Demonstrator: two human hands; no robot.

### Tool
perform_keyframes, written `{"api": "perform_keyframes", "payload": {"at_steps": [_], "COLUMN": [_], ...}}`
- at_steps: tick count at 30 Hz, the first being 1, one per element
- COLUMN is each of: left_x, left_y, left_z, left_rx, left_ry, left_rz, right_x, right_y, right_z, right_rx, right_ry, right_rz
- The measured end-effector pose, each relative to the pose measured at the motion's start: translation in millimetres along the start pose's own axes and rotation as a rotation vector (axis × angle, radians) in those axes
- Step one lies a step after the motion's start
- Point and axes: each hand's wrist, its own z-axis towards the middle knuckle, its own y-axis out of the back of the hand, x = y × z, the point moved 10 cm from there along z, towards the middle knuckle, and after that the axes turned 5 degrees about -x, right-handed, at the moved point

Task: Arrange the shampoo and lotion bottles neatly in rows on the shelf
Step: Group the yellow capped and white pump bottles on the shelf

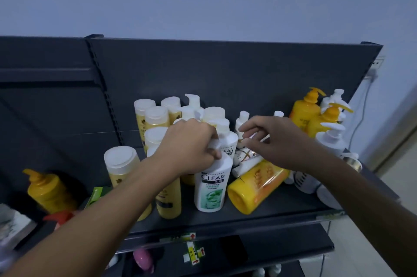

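Your left forearm (101, 213) reaches in from the lower left, and your left hand (191, 141) grips the cap of the white CLEAR bottle (213, 188). This bottle stands upright near the front of the dark shelf (282, 211). Your right hand (277, 141) hovers just to the right of it, fingers loosely apart, over a yellow bottle (255, 188) lying on its side.

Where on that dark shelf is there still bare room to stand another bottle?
The shelf's front strip, between the toppled yellow bottle, the white bottles lying at right and the front edge. Crowded: yellow capped bottles at back left, the middle by the left hand and right hand, pump bottles at right.
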Motion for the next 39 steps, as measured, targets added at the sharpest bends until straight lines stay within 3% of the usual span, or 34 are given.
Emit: {"api": "perform_keyframes", "payload": {"at_steps": [10, 13, 16, 20, 23, 26, 30, 39], "left_x": [13, 56, 108, 135, 134, 130, 130, 182], "left_y": [-3, 40, 75, 51, 19, 4, 2, 16], "left_z": [5, 5, 5, 10, 15, 18, 19, 9], "left_rx": [0.131, 0.048, -0.013, 0.196, 0.36, 0.419, 0.403, 0.301], "left_ry": [-0.008, 0.101, 0.167, 0.149, 0.105, 0.067, 0.042, 0.109], "left_rz": [-0.031, -0.204, -0.196, -0.108, -0.045, -0.094, -0.114, -0.17], "right_x": [21, 43, 58, 76, 67, 65, 70, 88], "right_y": [-6, -11, -25, -57, -93, -112, -120, -120], "right_z": [35, 53, 77, 109, 120, 120, 118, 127], "right_rx": [-0.017, -0.023, 0.05, 0.169, 0.34, 0.436, 0.482, 0.35], "right_ry": [0.085, 0.156, 0.083, 0.051, -0.018, -0.036, 0.028, 0.033], "right_rz": [-0.001, 0.009, 0.014, -0.079, -0.327, -0.432, -0.485, -0.407]}}
